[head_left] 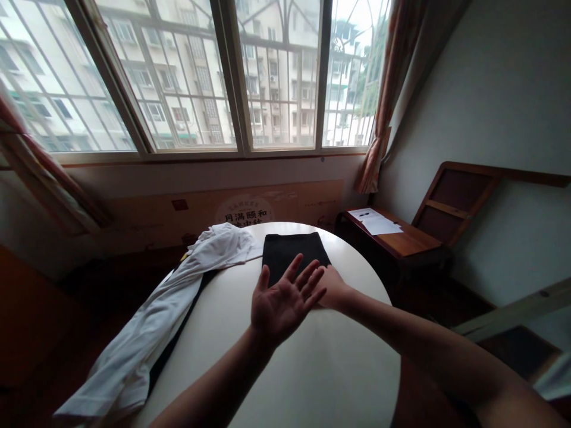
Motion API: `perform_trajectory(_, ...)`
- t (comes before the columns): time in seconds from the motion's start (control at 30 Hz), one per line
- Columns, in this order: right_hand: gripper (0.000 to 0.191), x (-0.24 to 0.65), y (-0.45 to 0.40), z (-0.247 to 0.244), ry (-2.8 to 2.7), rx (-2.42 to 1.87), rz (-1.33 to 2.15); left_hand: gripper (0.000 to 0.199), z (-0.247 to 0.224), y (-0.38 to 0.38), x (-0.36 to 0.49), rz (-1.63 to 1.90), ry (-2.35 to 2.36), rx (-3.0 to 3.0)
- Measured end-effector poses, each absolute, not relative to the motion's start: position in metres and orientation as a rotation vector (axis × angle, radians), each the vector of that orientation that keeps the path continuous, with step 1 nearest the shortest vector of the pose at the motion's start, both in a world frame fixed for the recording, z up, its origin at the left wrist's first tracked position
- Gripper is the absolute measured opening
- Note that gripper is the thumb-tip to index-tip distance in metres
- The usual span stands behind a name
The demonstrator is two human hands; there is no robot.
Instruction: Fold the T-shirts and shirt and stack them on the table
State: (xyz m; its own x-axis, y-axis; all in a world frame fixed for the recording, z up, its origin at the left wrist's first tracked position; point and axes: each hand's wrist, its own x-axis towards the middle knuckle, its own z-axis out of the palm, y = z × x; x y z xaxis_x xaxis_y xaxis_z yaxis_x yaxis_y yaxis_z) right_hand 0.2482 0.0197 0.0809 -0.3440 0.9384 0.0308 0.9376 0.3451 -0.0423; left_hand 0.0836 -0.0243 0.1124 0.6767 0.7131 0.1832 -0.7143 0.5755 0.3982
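Forearms (223,380): both bare, the left rising from the bottom edge, the right reaching in from the lower right corner.
Left hand (283,303): palm turned up, fingers spread, holding nothing, seen in front of the black cloth's near edge.
Right hand (331,290): at the black cloth's right near corner, partly hidden by the left fingers; its grip, and whether the hands touch, I cannot tell.
Black cloth (289,245): a flat, squarish piece lying on the table toward its far side.
Round table (339,362): white, glossy.
White garment (178,303): rumpled along the table's left side, over something dark.
Low wooden seat (413,242): beyond the table at right, bearing white papers (379,223).
Window (281,89): barred, across the far wall.
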Motion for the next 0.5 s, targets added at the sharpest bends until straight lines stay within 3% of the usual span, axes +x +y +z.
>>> perform_trajectory(0.13, 0.029, 0.271, 0.016, 0.081, -2.62, -1.777, -0.047, 0.078, 0.109, -0.025, 0.078, 0.869, 0.081, 0.406)
perform_trajectory(0.5, 0.051, 0.321, -0.01, 0.039, -2.369, -1.61, 0.193, 0.07, 0.108, -0.036, 0.055, 0.851, 0.231, 0.431)
